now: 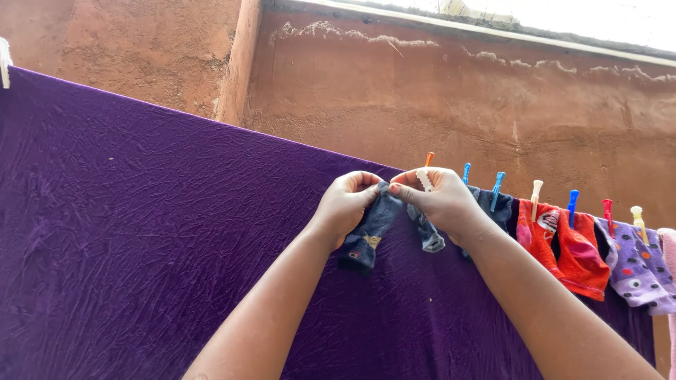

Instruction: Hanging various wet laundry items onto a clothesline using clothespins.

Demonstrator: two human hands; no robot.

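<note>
My left hand (346, 203) pinches the top of a small dark blue sock (366, 236) against the clothesline, over a large purple cloth (141, 239). My right hand (436, 197) is right beside it, fingers closed on a pale clothes peg (424, 180) at the sock's top edge. A second dark sock piece (429, 236) hangs under my right hand. An orange peg (429, 159) sticks up just behind my right hand.
To the right, along the line hang a dark sock (493, 207), red socks (563, 246) and purple dotted socks (637, 267), held by blue, cream, red and yellow pegs. A red-brown plastered wall (436, 91) stands behind.
</note>
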